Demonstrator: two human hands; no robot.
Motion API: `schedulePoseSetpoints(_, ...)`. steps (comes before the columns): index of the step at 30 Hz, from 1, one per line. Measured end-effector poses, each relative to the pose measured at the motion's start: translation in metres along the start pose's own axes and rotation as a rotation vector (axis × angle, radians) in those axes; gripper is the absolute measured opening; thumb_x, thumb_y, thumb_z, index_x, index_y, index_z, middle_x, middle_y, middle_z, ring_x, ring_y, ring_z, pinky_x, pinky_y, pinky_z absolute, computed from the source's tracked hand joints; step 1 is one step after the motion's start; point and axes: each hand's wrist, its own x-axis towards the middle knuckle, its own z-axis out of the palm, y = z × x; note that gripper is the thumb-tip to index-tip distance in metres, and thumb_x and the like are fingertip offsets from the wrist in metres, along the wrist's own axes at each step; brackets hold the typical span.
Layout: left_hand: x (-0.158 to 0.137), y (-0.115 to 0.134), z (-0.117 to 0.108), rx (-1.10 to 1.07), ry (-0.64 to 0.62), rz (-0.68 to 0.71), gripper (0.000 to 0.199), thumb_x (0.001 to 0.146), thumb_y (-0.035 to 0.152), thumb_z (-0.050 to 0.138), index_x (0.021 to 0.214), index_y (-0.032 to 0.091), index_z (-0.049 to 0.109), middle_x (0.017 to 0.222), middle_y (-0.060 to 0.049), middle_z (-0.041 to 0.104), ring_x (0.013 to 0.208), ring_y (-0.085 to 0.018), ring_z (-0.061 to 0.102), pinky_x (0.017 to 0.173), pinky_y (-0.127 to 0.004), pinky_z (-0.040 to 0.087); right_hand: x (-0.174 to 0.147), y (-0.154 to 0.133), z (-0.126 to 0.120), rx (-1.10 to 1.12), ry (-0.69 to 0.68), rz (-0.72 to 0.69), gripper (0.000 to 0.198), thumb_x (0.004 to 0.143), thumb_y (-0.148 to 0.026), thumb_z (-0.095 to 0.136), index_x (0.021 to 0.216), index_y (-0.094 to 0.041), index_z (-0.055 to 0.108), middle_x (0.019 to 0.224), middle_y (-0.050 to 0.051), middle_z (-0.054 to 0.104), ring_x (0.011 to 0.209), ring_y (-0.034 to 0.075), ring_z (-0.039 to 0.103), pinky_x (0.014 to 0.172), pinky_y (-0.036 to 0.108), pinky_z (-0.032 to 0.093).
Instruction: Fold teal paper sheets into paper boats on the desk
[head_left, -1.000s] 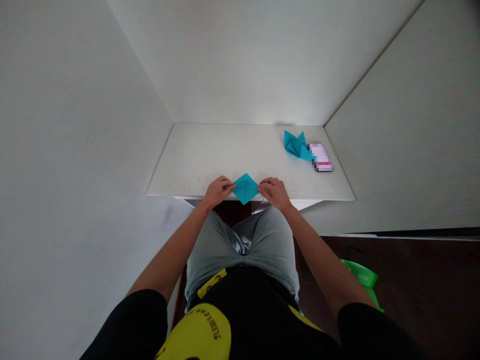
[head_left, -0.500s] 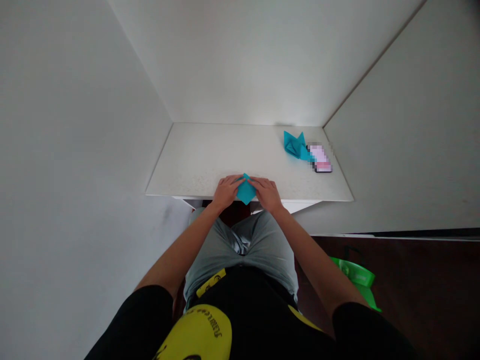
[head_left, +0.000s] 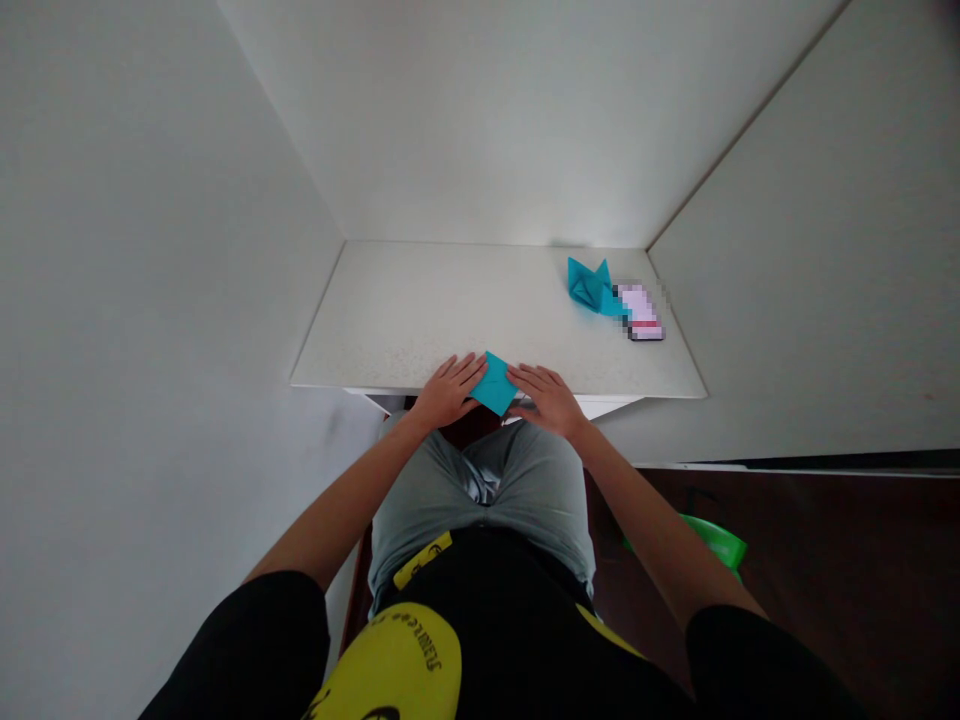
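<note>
A small square of folded turquoise paper (head_left: pixel 494 383) lies turned corner-up at the front edge of the white table, its lower corner reaching past that edge. My left hand (head_left: pixel 444 393) holds its left side, fingers stretched over the tabletop and thumb low by the paper's lower left edge. On the opposite side, my right hand (head_left: pixel 552 398) has its fingertips on the right corner, with the thumb beneath. A folded turquoise paper figure (head_left: pixel 589 286) with pointed tips stands at the back right, away from both hands.
Beside the paper figure a phone (head_left: pixel 640 312) with a lit, blurred screen lies on the white table (head_left: pixel 420 300). Walls close in the table at the back and both sides. Below right, a green plastic object (head_left: pixel 716 541) is on the dark floor.
My hands have moved apart from the paper's top corner to its two sides. The paper now shows flatter and wider, and is turned slightly.
</note>
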Motion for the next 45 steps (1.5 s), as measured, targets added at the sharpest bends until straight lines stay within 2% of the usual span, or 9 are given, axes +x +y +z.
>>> schedulePoseSetpoints(3,0.003,0.004,0.0,-0.076,0.034,-0.043,0.052,0.105,0.026,0.052,0.157,0.027,0.059,0.167,-0.008,0.054,0.16,-0.027,0.043,0.135,-0.054,0.025,0.002,-0.002,0.003,0.059,0.08,0.092,0.038,0.103,-0.037,0.068,0.14,-0.032,0.072,0.147,0.006,0.072,0.138,0.031,0.062,0.116,0.053,0.045)
schedulePoseSetpoints(5,0.008,0.005,-0.005,-0.187,0.057,-0.08,0.038,0.108,0.031,0.051,0.139,0.026,0.073,0.147,-0.009,0.071,0.143,-0.027,0.061,0.126,-0.05,0.04,0.009,-0.002,0.003,0.132,0.155,0.162,0.026,0.105,-0.039,0.063,0.124,-0.03,0.079,0.126,0.006,0.081,0.122,0.03,0.069,0.109,0.051,0.048)
schedulePoseSetpoints(8,0.021,0.001,-0.016,-0.407,0.092,-0.205,0.038,0.109,0.046,0.052,0.109,0.022,0.081,0.106,-0.008,0.082,0.102,-0.025,0.075,0.096,-0.039,0.057,0.026,0.001,-0.002,0.291,0.259,0.24,0.031,0.105,-0.05,0.061,0.109,-0.027,0.081,0.102,0.006,0.082,0.098,0.027,0.072,0.097,0.046,0.054)
schedulePoseSetpoints(11,0.035,-0.009,-0.023,-0.57,0.161,-0.313,0.039,0.106,0.05,0.057,0.108,0.02,0.081,0.096,-0.005,0.081,0.087,-0.023,0.072,0.082,-0.034,0.057,0.044,0.01,-0.011,0.414,0.294,0.265,0.036,0.102,-0.057,0.063,0.109,-0.026,0.08,0.097,0.004,0.08,0.089,0.024,0.071,0.087,0.041,0.058)
schedulePoseSetpoints(17,0.046,-0.029,-0.011,-0.51,0.216,-0.365,0.026,0.099,0.027,0.064,0.118,0.022,0.08,0.115,-0.006,0.081,0.103,-0.022,0.073,0.097,-0.038,0.058,0.059,0.033,-0.005,0.373,0.257,0.269,0.026,0.101,-0.038,0.06,0.111,-0.025,0.08,0.103,0.004,0.082,0.091,0.023,0.072,0.089,0.041,0.059)
schedulePoseSetpoints(23,0.03,-0.017,-0.005,-0.19,0.227,-0.22,0.036,0.099,0.013,0.056,0.12,0.026,0.082,0.132,-0.006,0.078,0.127,-0.026,0.066,0.117,-0.05,0.049,0.046,0.036,0.003,0.139,0.203,0.175,0.032,0.095,-0.012,0.057,0.11,-0.025,0.082,0.128,0.008,0.079,0.122,0.028,0.069,0.109,0.052,0.05)
schedulePoseSetpoints(26,0.021,-0.007,-0.003,-0.104,0.149,-0.131,0.044,0.099,0.013,0.055,0.136,0.026,0.076,0.146,-0.005,0.072,0.138,-0.027,0.062,0.122,-0.052,0.044,0.041,0.019,0.002,0.048,0.188,0.187,0.032,0.099,-0.016,0.058,0.12,-0.026,0.08,0.14,0.009,0.075,0.131,0.03,0.066,0.112,0.055,0.048)
schedulePoseSetpoints(33,0.008,0.001,0.006,-0.052,0.168,-0.087,0.05,0.106,0.027,0.052,0.155,0.023,0.061,0.161,-0.008,0.06,0.153,-0.027,0.053,0.132,-0.052,0.033,0.042,-0.03,0.021,-0.022,0.061,0.048,0.052,0.111,-0.041,0.051,0.161,-0.025,0.054,0.17,0.011,0.049,0.157,0.03,0.047,0.128,0.056,0.039)
schedulePoseSetpoints(45,0.016,0.022,0.01,0.042,0.245,-0.119,0.053,0.098,0.044,0.072,0.146,0.022,0.068,0.156,-0.013,0.065,0.15,-0.034,0.055,0.133,-0.059,0.027,0.001,0.002,0.004,-0.232,0.029,0.168,0.065,0.114,-0.049,0.038,0.171,-0.018,0.037,0.174,0.012,0.041,0.162,0.03,0.039,0.133,0.054,0.029)
